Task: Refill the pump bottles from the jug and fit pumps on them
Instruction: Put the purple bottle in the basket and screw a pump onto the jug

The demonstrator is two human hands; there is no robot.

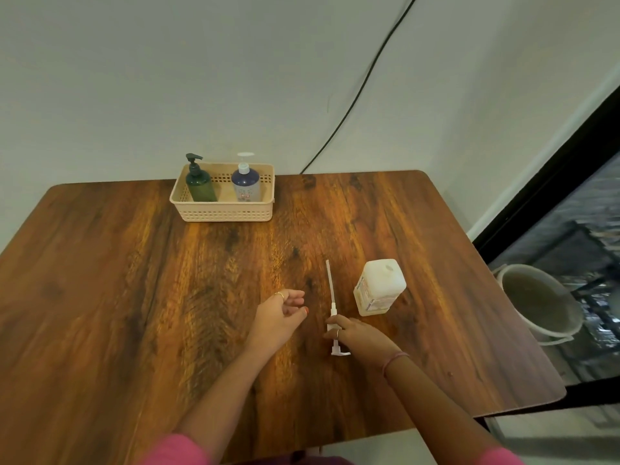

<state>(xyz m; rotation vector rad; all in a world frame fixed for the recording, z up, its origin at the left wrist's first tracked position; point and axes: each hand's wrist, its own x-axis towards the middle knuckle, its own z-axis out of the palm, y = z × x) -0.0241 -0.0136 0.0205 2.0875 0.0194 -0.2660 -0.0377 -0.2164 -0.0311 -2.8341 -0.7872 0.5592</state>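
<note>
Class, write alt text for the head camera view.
A right hand rests on a loose white pump lying on a wooden table beside a jug; the left hand is empty. Two pump bottles stand in a basket behind.

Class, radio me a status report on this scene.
Left hand empty. Right hand on loose pump. Square bottle open beside it. Path clear.

Two pump bottles stand in one beige basket (223, 209), well beyond the hands: one dark green bottle (200, 186) and one blue bottle (246, 184). One loose white pump (332, 298) lies under the right hand (355, 333). One square pale jug (379, 286) stands just beyond that hand. One white bucket (540, 303) sits off the one wooden table (134, 280).
</note>
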